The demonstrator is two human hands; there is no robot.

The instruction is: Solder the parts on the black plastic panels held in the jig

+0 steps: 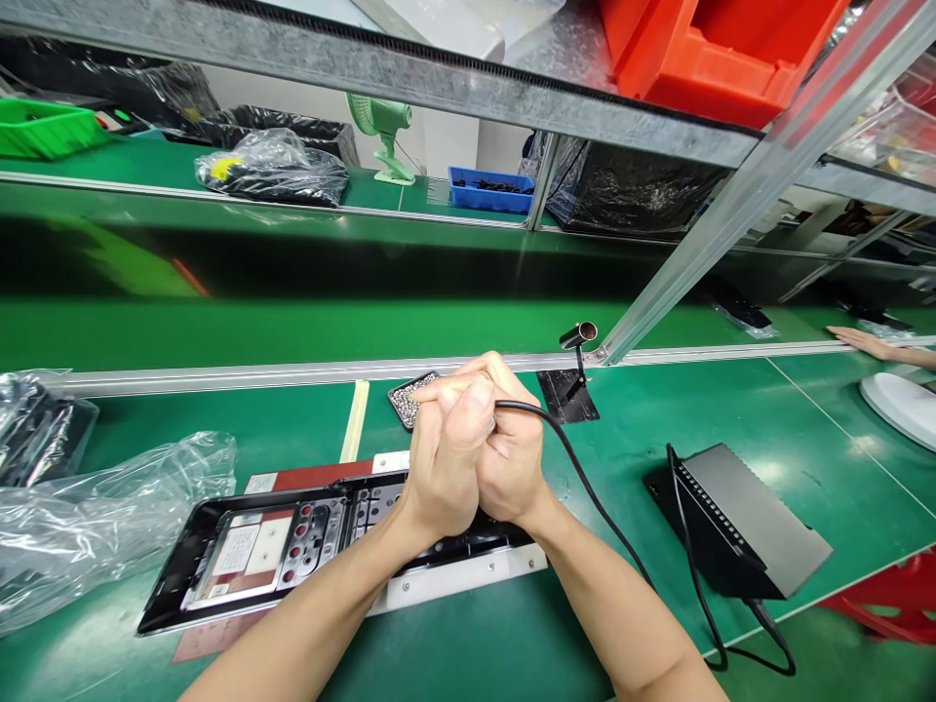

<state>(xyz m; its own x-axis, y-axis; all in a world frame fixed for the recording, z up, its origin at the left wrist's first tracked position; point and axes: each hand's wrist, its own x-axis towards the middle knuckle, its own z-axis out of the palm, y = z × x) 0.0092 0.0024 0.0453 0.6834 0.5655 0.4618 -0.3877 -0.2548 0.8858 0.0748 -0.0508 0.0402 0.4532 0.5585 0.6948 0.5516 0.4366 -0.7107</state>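
Note:
My left hand [448, 458] and my right hand [512, 458] are pressed together, fingers closed, over the right part of a black frame-like housing [165, 575]. From between them a black cable [577, 468] runs down to the right; the corded tool they grip is hidden inside the fists. The housing has metal plates and lies on a fixture with white bars [468, 580] and reddish-brown boards. Just behind the hands is a small black tray of screws [402, 408], partly covered by my left hand.
A black-and-grey box with cables [760, 517] stands at right. Clear plastic bags [132, 517] lie at left. A black holder [577, 336] stands by the metal post [702, 244]. A shelf with a red bin [702, 68] hangs above. Another person's hand [867, 341] rests far right.

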